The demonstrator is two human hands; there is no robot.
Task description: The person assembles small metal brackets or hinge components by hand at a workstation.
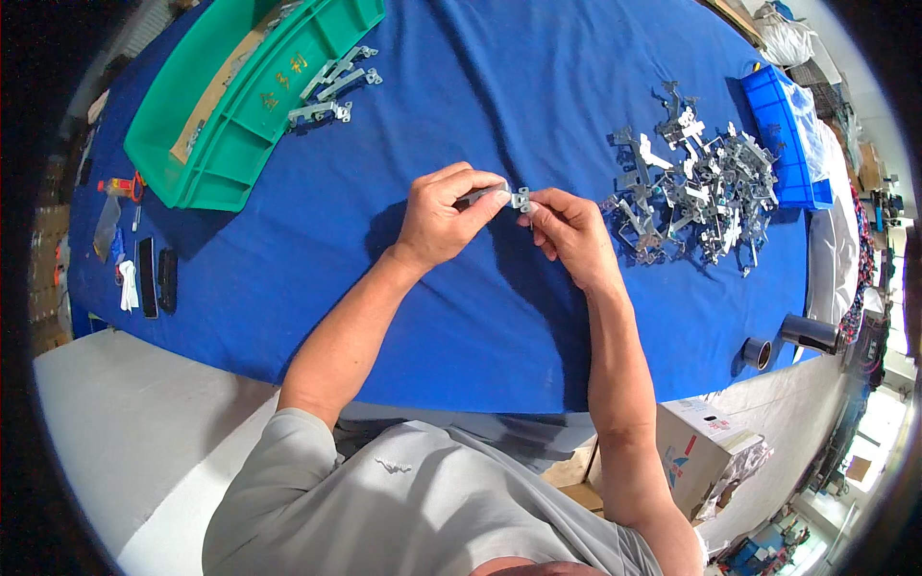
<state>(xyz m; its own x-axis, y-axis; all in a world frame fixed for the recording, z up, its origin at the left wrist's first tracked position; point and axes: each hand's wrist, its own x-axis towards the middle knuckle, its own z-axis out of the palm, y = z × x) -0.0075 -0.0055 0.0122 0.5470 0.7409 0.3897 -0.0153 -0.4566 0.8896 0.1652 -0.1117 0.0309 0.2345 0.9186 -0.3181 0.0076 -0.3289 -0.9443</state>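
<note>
Over the middle of the blue cloth, my left hand point(445, 213) pinches a small metal bracket point(521, 200) between thumb and fingers. My right hand point(572, 230) grips the other end of the same piece, its fingertips close to the holed tab. Most of the bracket's body is hidden inside my left fingers. To the right lies a large heap of loose metal brackets point(706, 187). Several similar long brackets point(336, 86) rest in a small group at the upper left, beside a green plastic bin point(235, 154).
Cardboard and metal parts show inside the green bin. A blue bin point(783, 144) holding clear plastic stands at the right edge of the blue cloth point(461, 336). A dark cup point(757, 353) sits at lower right. A black phone-like slab point(147, 278) lies at far left.
</note>
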